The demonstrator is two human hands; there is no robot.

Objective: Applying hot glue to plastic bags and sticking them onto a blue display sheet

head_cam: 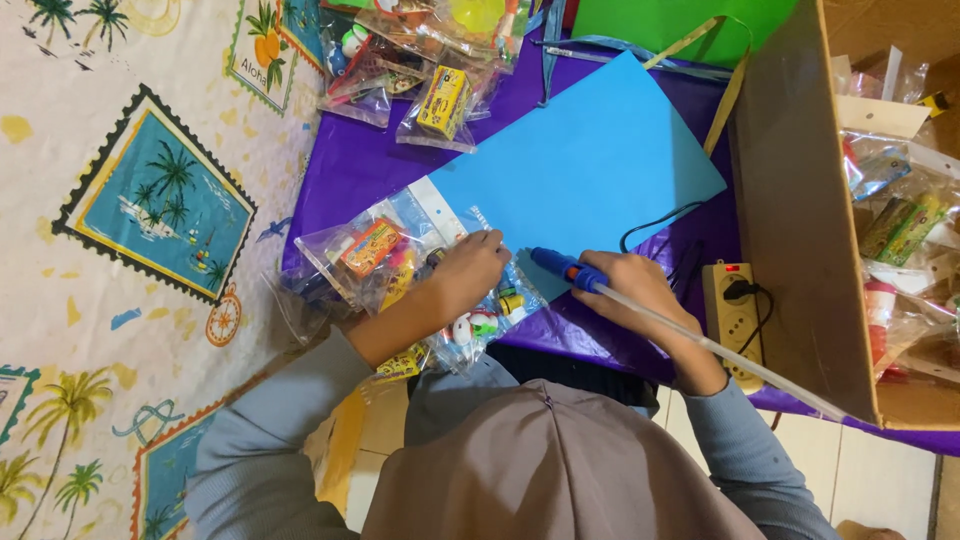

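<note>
Right hand (632,290) closed around a blue glue gun (562,268), nozzle pointing left toward the near edge of the blue card (590,165); a translucent glue stick (720,350) projected from the back of the gun, running past the wrist toward the lower right. Left hand (470,268) lay palm-down, fingers curled, pressing on a clear toy packet (480,315) at the card's near corner; whether it gripped the packet could not be told. The two hands were near each other but apart, with the gun's nozzle just beside the left fingertips. The card lay tilted on a purple sheet (350,165), extending away from the hands toward the upper right. A pile of clear packets (365,255) sat just left of the left hand, and further packets (420,60) lay at the sheet's far edge. A power strip (735,310) with a plugged-in black cable lay just right of the right hand, beside the wall of a cardboard box (790,200) holding more packets. A palm-print cloth (150,200) covered the floor at left
</note>
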